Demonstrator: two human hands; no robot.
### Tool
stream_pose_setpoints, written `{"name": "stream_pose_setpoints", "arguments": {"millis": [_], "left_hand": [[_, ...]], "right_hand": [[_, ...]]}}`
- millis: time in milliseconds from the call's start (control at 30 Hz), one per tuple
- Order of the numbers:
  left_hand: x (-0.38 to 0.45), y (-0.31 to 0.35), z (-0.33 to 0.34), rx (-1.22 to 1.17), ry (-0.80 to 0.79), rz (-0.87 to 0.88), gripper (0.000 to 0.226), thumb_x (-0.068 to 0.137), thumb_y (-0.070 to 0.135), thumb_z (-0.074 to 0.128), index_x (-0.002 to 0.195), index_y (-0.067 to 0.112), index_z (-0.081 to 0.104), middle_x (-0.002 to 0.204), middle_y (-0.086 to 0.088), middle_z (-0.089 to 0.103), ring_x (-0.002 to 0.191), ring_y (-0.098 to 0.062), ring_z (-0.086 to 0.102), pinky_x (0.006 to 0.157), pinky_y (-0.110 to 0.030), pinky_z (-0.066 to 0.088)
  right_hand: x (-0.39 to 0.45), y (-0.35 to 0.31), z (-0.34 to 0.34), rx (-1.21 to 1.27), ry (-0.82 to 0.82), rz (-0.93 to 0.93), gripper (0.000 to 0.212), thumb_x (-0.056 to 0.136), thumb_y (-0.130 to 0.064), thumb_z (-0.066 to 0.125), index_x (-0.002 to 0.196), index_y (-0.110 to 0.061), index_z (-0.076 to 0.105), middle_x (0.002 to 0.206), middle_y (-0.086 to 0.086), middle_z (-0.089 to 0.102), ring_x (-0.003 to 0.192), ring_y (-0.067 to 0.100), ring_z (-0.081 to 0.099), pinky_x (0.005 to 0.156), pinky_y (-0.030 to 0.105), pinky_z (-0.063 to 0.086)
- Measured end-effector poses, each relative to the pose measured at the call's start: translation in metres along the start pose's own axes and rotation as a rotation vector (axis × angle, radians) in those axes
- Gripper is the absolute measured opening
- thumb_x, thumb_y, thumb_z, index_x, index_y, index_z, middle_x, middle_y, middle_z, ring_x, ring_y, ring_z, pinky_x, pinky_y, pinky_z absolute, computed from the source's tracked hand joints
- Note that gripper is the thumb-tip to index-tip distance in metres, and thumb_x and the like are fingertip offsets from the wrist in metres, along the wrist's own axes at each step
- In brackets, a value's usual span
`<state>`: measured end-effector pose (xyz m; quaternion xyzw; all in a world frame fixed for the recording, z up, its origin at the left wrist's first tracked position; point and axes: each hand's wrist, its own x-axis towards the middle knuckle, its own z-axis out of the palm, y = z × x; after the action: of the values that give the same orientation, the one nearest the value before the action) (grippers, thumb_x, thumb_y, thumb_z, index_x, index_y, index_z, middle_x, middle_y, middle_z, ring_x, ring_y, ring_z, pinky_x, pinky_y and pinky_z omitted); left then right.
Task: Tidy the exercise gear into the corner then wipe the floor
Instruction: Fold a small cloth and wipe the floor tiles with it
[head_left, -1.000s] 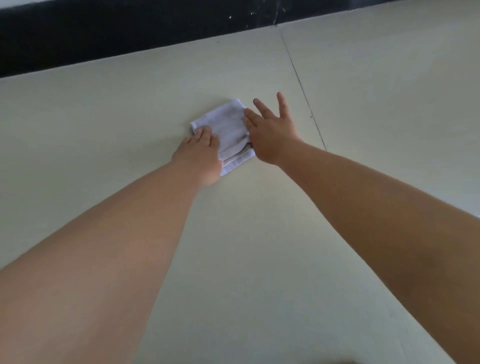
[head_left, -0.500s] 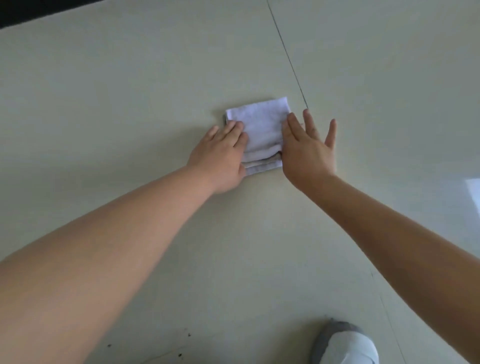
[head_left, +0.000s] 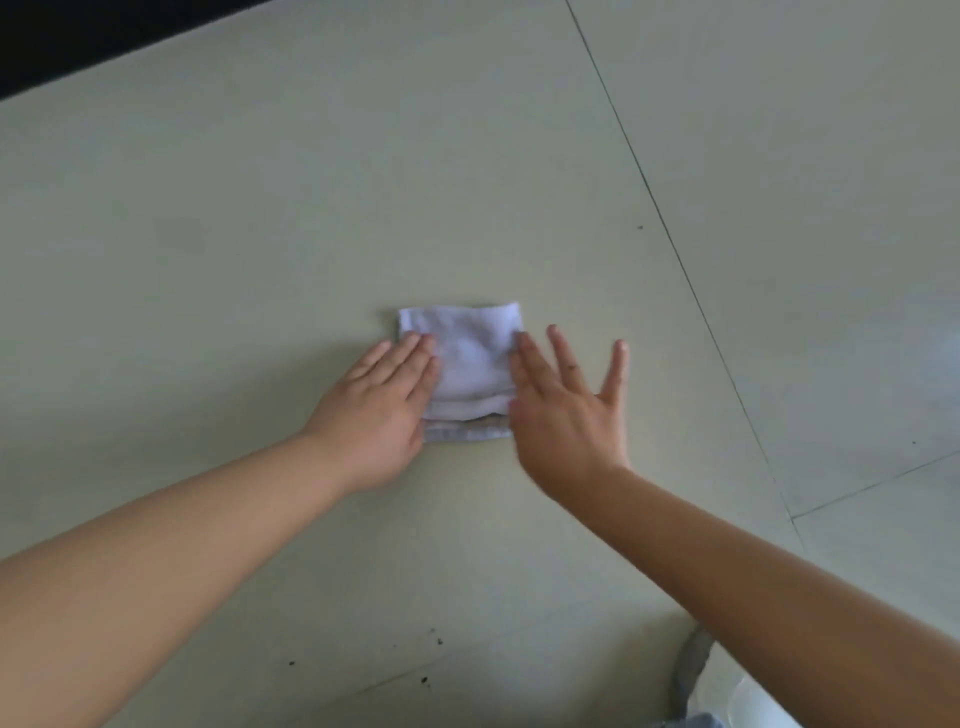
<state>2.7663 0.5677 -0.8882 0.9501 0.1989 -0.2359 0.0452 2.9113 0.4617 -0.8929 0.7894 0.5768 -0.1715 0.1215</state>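
Note:
A folded white cloth (head_left: 470, 364) lies flat on the pale tiled floor (head_left: 260, 234). My left hand (head_left: 379, 410) presses its left edge with straight fingers. My right hand (head_left: 566, 410) lies at the cloth's right edge, fingers spread and straight, the index side touching the cloth and the other fingers on the floor beside it. No exercise gear is in view.
Dark grout lines (head_left: 675, 249) run diagonally across the floor to the right. A black skirting strip (head_left: 78, 36) shows at the top left. A grey and white shoe (head_left: 717, 686) sits at the bottom right. Small dark specks (head_left: 426, 675) dot the near floor.
Both hands have slid the cloth toward me across the floor, away from the black strip. The right hand's fingers have spread wider.

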Motion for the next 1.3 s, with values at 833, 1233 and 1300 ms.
{"name": "stream_pose_setpoints", "arguments": {"millis": [833,1233,1300], "left_hand": [[-0.037,0.016,0.03,0.076,-0.044,-0.162,0.058,0.076,0.025,0.035,0.11,-0.011,0.065,0.111,-0.029,0.067,0.101,-0.04,0.068,0.12,-0.028,-0.006],[0.068,0.15,-0.025,-0.048,-0.094,-0.029,0.056,0.102,0.018,0.021,0.149,-0.005,0.002,0.157,-0.023,-0.004,0.147,-0.035,-0.005,0.12,-0.039,-0.004],[0.079,0.139,-0.034,-0.017,-0.07,-0.04,0.059,0.102,0.025,0.023,0.15,-0.001,0.0,0.158,-0.02,-0.006,0.148,-0.032,-0.006,0.12,-0.038,-0.005]], "right_hand": [[0.006,-0.032,0.003,0.117,-0.142,-0.18,0.063,0.096,-0.026,0.035,0.15,-0.006,0.009,0.16,0.001,0.007,0.149,0.019,0.001,0.104,0.055,-0.021],[-0.044,0.12,0.015,0.096,-0.1,0.249,0.054,0.1,-0.02,0.026,0.151,-0.017,0.009,0.16,-0.007,0.002,0.149,0.02,-0.002,0.111,0.062,-0.011],[-0.018,0.126,0.003,0.083,-0.093,0.239,0.054,0.1,-0.018,0.025,0.151,-0.017,0.009,0.16,-0.008,0.003,0.148,0.019,-0.005,0.111,0.061,-0.012]]}}
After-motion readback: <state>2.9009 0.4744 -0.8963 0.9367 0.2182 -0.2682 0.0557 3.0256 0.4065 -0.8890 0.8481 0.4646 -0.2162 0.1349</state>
